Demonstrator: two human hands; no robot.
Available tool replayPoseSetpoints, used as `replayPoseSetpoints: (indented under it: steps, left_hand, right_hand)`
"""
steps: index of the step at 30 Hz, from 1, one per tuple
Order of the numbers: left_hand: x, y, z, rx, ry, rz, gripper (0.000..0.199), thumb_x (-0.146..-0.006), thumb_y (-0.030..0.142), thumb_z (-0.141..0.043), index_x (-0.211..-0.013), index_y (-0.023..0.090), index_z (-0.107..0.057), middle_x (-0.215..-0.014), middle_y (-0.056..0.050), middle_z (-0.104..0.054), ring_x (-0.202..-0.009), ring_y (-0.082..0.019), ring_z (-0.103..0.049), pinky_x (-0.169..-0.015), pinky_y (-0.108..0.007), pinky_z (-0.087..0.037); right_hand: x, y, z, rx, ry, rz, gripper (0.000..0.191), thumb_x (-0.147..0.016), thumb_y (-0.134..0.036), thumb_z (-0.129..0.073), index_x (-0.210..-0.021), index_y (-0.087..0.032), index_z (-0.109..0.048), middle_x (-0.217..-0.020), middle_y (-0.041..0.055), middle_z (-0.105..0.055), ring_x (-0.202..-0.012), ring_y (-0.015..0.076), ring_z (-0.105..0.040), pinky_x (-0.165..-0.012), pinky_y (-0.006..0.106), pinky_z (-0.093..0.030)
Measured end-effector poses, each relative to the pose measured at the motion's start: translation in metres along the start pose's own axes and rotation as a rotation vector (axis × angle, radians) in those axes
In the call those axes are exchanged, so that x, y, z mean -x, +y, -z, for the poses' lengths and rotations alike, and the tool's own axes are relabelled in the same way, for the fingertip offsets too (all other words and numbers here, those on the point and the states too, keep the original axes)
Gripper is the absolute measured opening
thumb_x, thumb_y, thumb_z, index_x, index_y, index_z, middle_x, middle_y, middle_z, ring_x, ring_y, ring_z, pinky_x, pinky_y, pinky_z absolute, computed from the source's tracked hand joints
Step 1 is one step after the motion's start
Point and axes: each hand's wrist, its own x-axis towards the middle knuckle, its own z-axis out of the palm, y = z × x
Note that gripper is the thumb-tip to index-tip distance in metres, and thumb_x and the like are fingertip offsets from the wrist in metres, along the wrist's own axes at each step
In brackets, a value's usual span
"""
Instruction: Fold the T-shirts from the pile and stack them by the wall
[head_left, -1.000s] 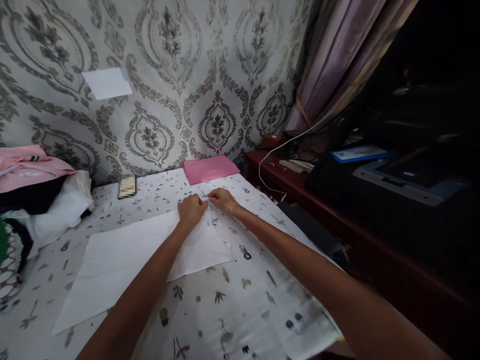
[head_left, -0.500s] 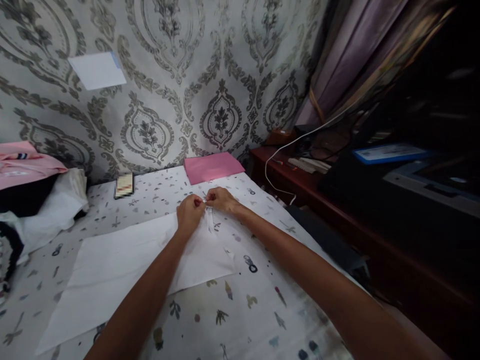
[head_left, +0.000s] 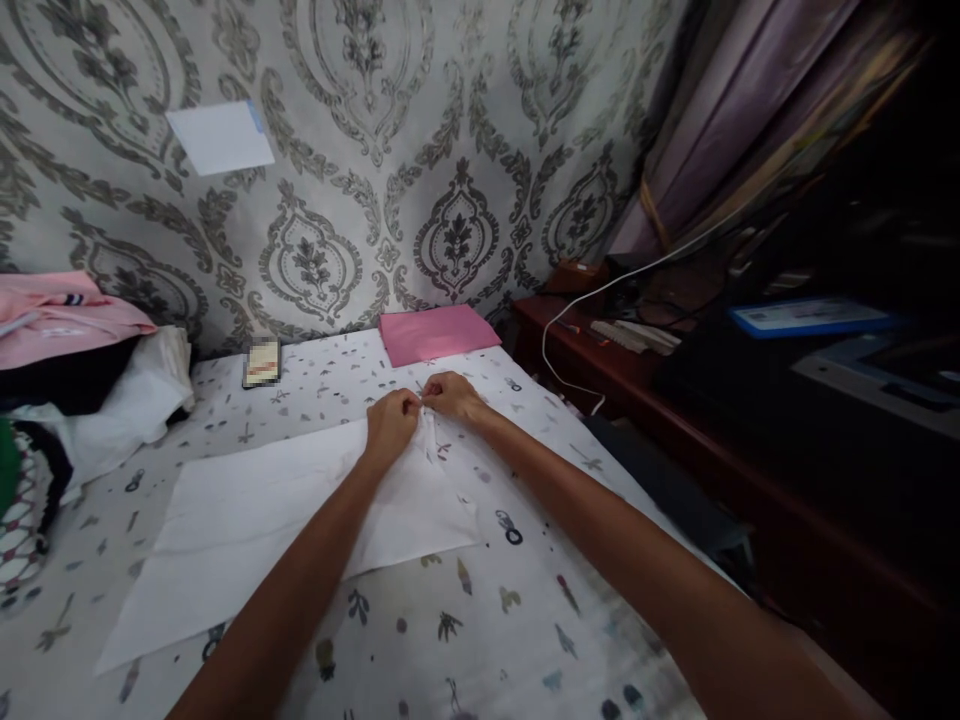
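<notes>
Your forearms reach forward over a patterned sheet, printed with small motifs. Between your body and your hands, and spreading out to the left beneath your left forearm, lies a white cloth. It is mostly flat on the sheet, with light creases and a shorter portion emerging to the right of that forearm. Its far edge rises in a narrow gather to your fingers.

Your left hand has thumb and fingers drawn together, pinching this edge. Your right hand, just beside it and slightly farther off, pinches the same gather from the right. The fingertips of the two hands nearly meet; whether they touch cannot be told.

Well to the left of your hands sits a pile of clothes, with pink, black and white pieces noted. Directly beyond your hands, near the wall, a pink folded cloth lies flat. Beyond your left hand and off to its left is a phone, its face blurred out. To the right of your right hand stands a dark red desk, crossed by a white cable. Farthest from your hands, the patterned wall bears a white paper.
</notes>
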Motion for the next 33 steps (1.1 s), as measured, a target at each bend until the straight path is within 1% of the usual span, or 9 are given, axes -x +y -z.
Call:
replayPoseSetpoints:
  steps: [4,7,10,15,20,23,26,30,33]
  left_hand:
    - [-0.008,-0.009,0.023,0.091,0.007,0.016,0.026,-0.083,0.010,-0.046,-0.088,0.020,-0.069,-0.091,-0.002,-0.074,-0.087,-0.017,-0.067,-0.084,-0.030,-0.051]
    - [0.003,-0.020,0.047,0.046,-0.004,-0.032,0.029,-0.086,0.013,-0.045,-0.102,0.018,-0.068,-0.104,-0.006,-0.074,-0.097,-0.019,-0.067,-0.091,-0.032,-0.051]
    - [0.038,-0.032,0.064,-0.136,-0.100,-0.145,0.037,-0.093,0.026,-0.044,-0.126,0.018,-0.059,-0.132,-0.010,-0.065,-0.120,-0.022,-0.060,-0.107,-0.038,-0.044]
    - [0.104,-0.053,0.084,-0.408,-0.292,-0.127,0.058,-0.101,0.050,-0.030,-0.151,0.022,-0.035,-0.164,-0.009,-0.029,-0.152,-0.022,-0.022,-0.124,-0.047,-0.016]
    - [0.123,-0.111,0.149,-0.438,-0.207,0.033,0.056,-0.101,0.045,-0.029,-0.151,0.021,-0.035,-0.162,-0.009,-0.032,-0.151,-0.022,-0.025,-0.124,-0.044,-0.016]
    - [0.117,-0.157,0.200,-0.489,-0.071,0.154,0.053,-0.097,0.032,-0.032,-0.145,0.011,-0.042,-0.156,-0.015,-0.042,-0.145,-0.025,-0.036,-0.120,-0.041,-0.025]
    - [0.106,-0.192,0.232,-0.502,-0.023,0.258,0.050,-0.093,0.028,-0.037,-0.138,0.009,-0.049,-0.140,-0.018,-0.056,-0.129,-0.026,-0.052,-0.112,-0.040,-0.037]
    - [0.093,-0.211,0.240,-0.465,-0.058,0.280,0.043,-0.084,0.032,-0.053,-0.122,0.015,-0.061,-0.118,-0.013,-0.065,-0.112,-0.027,-0.059,-0.100,-0.037,-0.044]
    - [0.087,-0.215,0.241,-0.411,-0.078,0.303,0.036,-0.077,0.034,-0.061,-0.109,0.018,-0.065,-0.102,-0.008,-0.067,-0.099,-0.025,-0.061,-0.090,-0.034,-0.046]
  right_hand:
    - [0.015,-0.004,0.000,0.013,0.076,0.027,0.032,-0.087,-0.013,-0.050,-0.110,-0.018,-0.071,-0.095,0.0054,-0.074,-0.085,0.0174,-0.068,-0.076,0.027,-0.051]
    - [0.033,-0.012,-0.009,0.075,0.141,0.276,0.037,-0.096,-0.023,-0.042,-0.125,-0.016,-0.064,-0.128,0.0123,-0.067,-0.120,0.0223,-0.060,-0.102,0.035,-0.046]
    - [0.050,-0.016,-0.027,0.186,0.063,0.532,0.051,-0.100,-0.039,-0.040,-0.144,-0.014,-0.049,-0.153,0.0161,-0.046,-0.145,0.0257,-0.036,-0.119,0.046,-0.028]
    - [0.054,0.003,-0.049,0.372,-0.069,0.518,0.062,-0.099,-0.054,-0.034,-0.151,-0.021,-0.040,-0.159,0.0136,-0.037,-0.150,0.0282,-0.028,-0.120,0.053,-0.023]
    - [0.048,0.009,-0.046,0.395,-0.101,0.539,0.063,-0.099,-0.055,-0.029,-0.153,-0.023,-0.037,-0.160,0.0122,-0.037,-0.149,0.0307,-0.029,-0.119,0.055,-0.026]
    - [0.067,-0.024,-0.048,0.362,-0.063,0.564,0.056,-0.099,-0.047,-0.037,-0.147,-0.019,-0.046,-0.157,0.0155,-0.040,-0.147,0.0337,-0.031,-0.118,0.058,-0.026]
    - [0.103,-0.091,-0.069,0.265,-0.125,0.677,0.038,-0.098,-0.036,-0.047,-0.131,-0.022,-0.060,-0.145,0.0134,-0.053,-0.135,0.0317,-0.047,-0.109,0.053,-0.040]
    - [0.153,-0.188,-0.119,0.248,-0.432,0.917,0.020,-0.092,-0.027,-0.061,-0.109,-0.018,-0.068,-0.115,0.0124,-0.065,-0.106,0.0264,-0.060,-0.083,0.039,-0.055]
    - [0.173,-0.232,-0.151,0.373,-0.466,1.020,0.017,-0.093,-0.027,-0.061,-0.101,-0.014,-0.067,-0.107,0.0147,-0.065,-0.101,0.0289,-0.059,-0.077,0.041,-0.055]
